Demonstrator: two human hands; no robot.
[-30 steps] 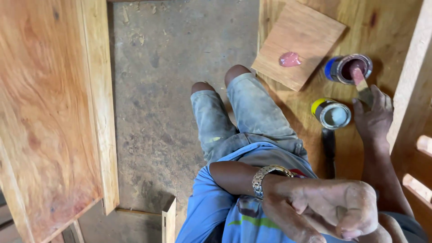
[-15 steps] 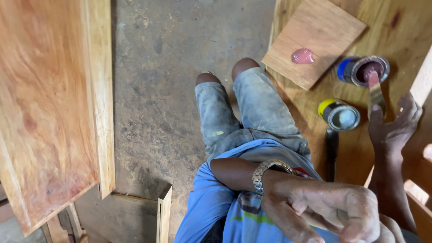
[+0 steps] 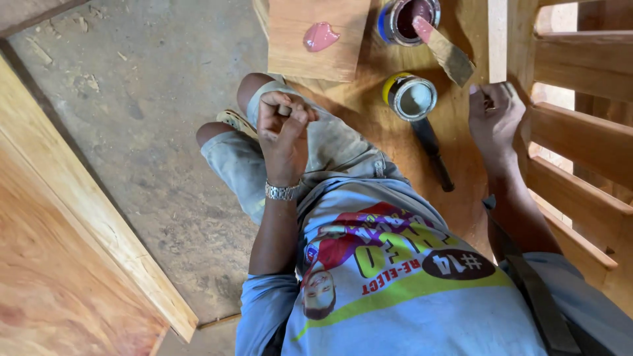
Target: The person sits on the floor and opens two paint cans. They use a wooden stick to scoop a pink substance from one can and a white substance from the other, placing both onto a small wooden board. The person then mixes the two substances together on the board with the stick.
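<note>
Gripping a putty knife [image 3: 448,56] in the right hand [image 3: 493,118], loading filler from the tin [image 3: 407,20]; left hand [image 3: 283,128] curled shut, empty; spreading likely follows.

the person wore a light blue t-shirt printed with a portrait, a yellow-green swoosh and a dark oval patch. pale, worn denim shorts ended at the knees. a silver link bracelet [image 3: 282,191] circled the wrist of the left hand [image 3: 282,128]. a dark strap [image 3: 527,290] crossed the shoulder above the right hand [image 3: 496,118].
</note>
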